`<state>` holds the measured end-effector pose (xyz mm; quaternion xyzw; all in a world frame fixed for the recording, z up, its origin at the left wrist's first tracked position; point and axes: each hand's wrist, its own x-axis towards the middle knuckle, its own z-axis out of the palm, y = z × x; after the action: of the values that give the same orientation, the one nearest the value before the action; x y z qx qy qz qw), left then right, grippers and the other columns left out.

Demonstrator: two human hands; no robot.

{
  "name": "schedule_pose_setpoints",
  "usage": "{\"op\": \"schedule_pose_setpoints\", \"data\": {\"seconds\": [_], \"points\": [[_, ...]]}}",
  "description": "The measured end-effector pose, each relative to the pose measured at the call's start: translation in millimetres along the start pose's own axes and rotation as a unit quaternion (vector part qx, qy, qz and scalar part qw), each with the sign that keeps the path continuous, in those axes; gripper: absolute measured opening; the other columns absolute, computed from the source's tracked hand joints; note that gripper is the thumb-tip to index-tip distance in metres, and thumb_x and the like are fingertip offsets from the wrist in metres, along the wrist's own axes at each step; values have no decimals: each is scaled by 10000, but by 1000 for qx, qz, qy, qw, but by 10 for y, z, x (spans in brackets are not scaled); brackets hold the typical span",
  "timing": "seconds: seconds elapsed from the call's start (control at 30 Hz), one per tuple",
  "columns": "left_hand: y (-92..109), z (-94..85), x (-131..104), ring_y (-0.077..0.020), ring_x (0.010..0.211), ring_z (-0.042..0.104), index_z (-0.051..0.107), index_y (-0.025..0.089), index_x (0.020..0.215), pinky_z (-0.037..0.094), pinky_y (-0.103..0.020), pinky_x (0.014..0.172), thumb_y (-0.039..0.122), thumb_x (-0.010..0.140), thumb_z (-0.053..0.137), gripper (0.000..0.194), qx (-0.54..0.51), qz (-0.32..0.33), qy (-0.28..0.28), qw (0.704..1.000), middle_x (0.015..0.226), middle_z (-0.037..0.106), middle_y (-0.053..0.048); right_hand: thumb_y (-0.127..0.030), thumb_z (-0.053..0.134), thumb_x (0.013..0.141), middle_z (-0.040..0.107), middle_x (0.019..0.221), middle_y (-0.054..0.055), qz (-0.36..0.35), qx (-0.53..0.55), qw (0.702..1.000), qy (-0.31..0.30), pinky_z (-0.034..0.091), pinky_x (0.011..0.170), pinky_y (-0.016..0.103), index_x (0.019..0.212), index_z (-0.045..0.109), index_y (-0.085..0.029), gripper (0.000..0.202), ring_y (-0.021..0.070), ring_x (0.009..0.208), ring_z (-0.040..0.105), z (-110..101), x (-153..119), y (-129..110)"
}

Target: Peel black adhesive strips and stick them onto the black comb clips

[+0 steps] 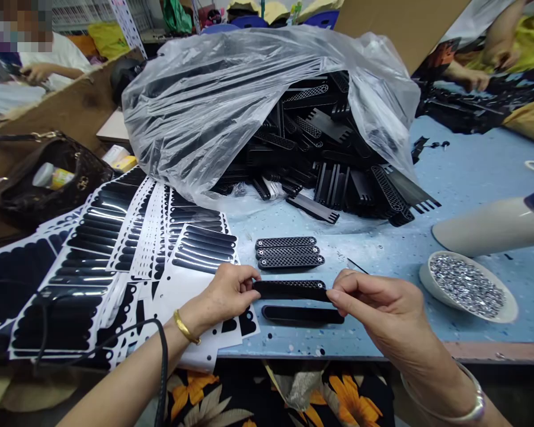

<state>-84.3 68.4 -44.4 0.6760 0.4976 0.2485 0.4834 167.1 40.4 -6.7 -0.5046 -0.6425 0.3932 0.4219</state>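
Note:
Between my two hands a black adhesive strip (290,292) is stretched flat, just over a black lattice-faced plastic piece (310,284) on the table. My left hand (226,292) pinches the strip's left end. My right hand (384,311) pinches its right end. Whether the strip touches the piece beneath is hard to tell. Nearer me lies another black piece (303,314) with a smooth dark face. Just beyond, three lattice pieces (288,251) sit side by side. Left of my left hand are white sheets of black strips (207,246), overlapping one another.
A large clear plastic bag (195,112) spills black toothed pieces (329,127) at the back. At right stand a white bowl (427,279) of small metal parts and a pale cylinder (475,228). A dark handbag (18,184) lies left; a cable (163,356) crosses the sheets. Other people work behind.

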Motion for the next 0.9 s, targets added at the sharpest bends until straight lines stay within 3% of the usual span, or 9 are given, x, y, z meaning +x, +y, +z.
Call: {"op": "schedule_pose_setpoints", "data": {"seconds": [0.33, 0.53, 0.77, 0.9], "points": [[35, -17, -8, -92, 504, 489, 712, 132, 787, 383, -183, 481, 82, 689, 629, 138, -7, -2, -9, 1000, 529, 528, 58, -275, 681, 862, 533, 544, 11, -26, 13, 1000, -2, 374, 472, 299, 614, 616, -208, 266, 156, 503, 484, -37, -14, -223], [35, -94, -32, -84, 499, 524, 705, 124, 1003, 427, -185, 487, 96, 646, 629, 366, -76, -13, -18, 997, 598, 577, 54, -344, 696, 858, 538, 525, 12, 3, 30, 1000, -7, 383, 478, 293, 590, 633, -201, 310, 155, 506, 490, -51, -16, -154], [127, -280, -29, -88, 440, 565, 641, 122, 769, 404, -182, 431, 193, 668, 645, 124, -212, -73, -48, 973, 602, 628, 9, -320, 705, 865, 559, 553, 12, 23, 64, 998, -8, 386, 510, 287, 607, 654, -194, 291, 152, 541, 501, -56, -45, -78], [161, -230, -21, -75, 402, 550, 605, 122, 664, 366, -164, 408, 264, 668, 738, 195, -257, -83, -38, 962, 536, 610, 14, -326, 701, 866, 559, 544, 11, 20, 66, 998, -5, 395, 503, 284, 599, 644, -191, 305, 149, 532, 501, -34, -29, -87]]}}
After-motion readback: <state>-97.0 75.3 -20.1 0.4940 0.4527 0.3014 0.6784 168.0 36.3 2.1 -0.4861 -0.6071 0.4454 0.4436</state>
